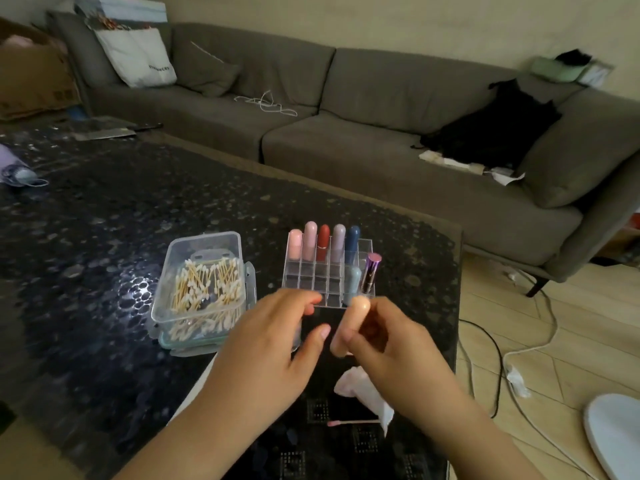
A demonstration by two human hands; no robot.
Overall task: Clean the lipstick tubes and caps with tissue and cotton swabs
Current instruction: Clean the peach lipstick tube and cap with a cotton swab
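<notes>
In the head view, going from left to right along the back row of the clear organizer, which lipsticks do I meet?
In the clear organizer: light pink lipstick → taller pink lipstick → red lipstick → lilac lipstick → dark blue lipstick.

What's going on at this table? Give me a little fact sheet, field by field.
Setting: dark patterned table in front of a grey sofa
Right hand: grips a peach lipstick tube, held upright
Left hand: fingers relaxed, holding nothing, close beside the tube
Clear rack: five capped lipsticks in the back row, a pale blue one and a purple one nearer the front right
Swab box: open, full of cotton swabs
Near the hands: crumpled tissue and one used swab with a pink tip
</notes>
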